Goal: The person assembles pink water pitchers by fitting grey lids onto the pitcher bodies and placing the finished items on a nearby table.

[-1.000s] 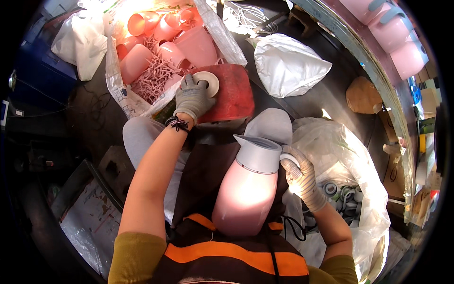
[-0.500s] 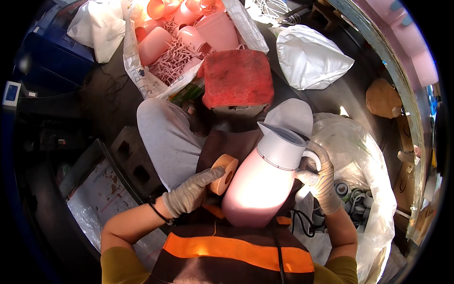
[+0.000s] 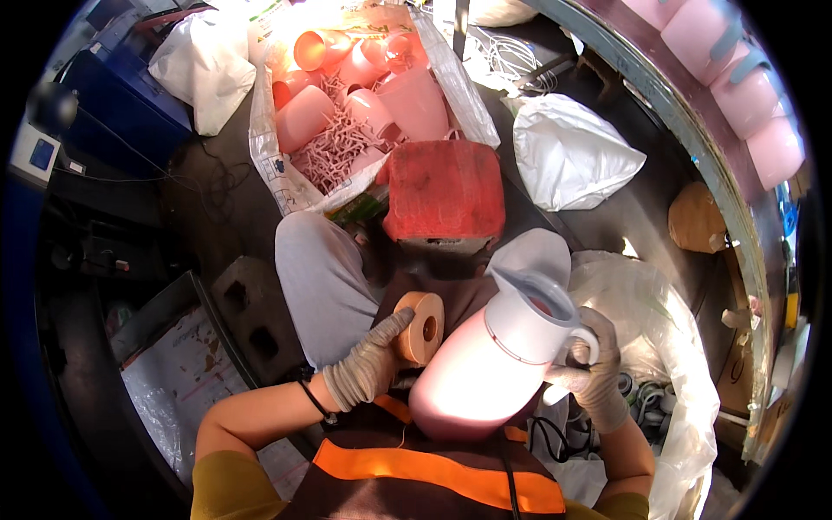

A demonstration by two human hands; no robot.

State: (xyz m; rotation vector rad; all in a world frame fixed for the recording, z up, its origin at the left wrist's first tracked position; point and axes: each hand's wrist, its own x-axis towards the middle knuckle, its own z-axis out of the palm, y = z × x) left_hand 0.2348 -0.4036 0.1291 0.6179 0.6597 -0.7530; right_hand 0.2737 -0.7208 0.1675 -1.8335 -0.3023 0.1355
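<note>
A pink jug (image 3: 475,371) with a white spouted collar (image 3: 527,319) leans across my lap, its top toward the upper right. My right hand (image 3: 598,373), in a pale knit glove, is closed on the jug's white handle. On the other side, my gloved left hand (image 3: 373,357) grips a thick peach-tan ring (image 3: 421,328) with a dark hole in its middle. This ring stands on edge close to the jug's left side. The jug's mouth shows some pink inside, and its base rests against my brown apron (image 3: 347,490).
Ahead, a red padded block (image 3: 445,192) stands by a sack (image 3: 264,143) of pink jug bodies (image 3: 416,102) and pink strips. At right, a clear bag (image 3: 685,364) holds grey-white parts. A white sack (image 3: 572,154) lies beyond. Pink bodies (image 3: 744,95) line the shelf (image 3: 693,130).
My head view has shifted, so the surroundings sit lower. The ring has turned, showing more of its hole. My right hand stays on the jug's handle.
</note>
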